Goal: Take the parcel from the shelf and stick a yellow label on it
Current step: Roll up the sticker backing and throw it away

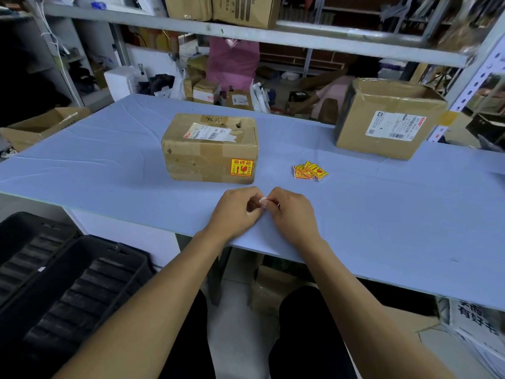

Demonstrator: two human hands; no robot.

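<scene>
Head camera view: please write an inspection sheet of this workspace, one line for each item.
Surface: pale blue table top, bare near its left edge.
Job's things: taped brown cardboard parcel lies on the table; a yellow fragile label is stuck on its near side; loose pile of yellow labels to its right.
Clutter: larger brown cardboard box with a white shipping label at the far right.
Grips: left hand and right hand together pinch a small white scrap.
Cables: white cable hangs at the far left shelf.
Surroundings: grey metal shelf with cartons; black foam-lined case lower left.
</scene>
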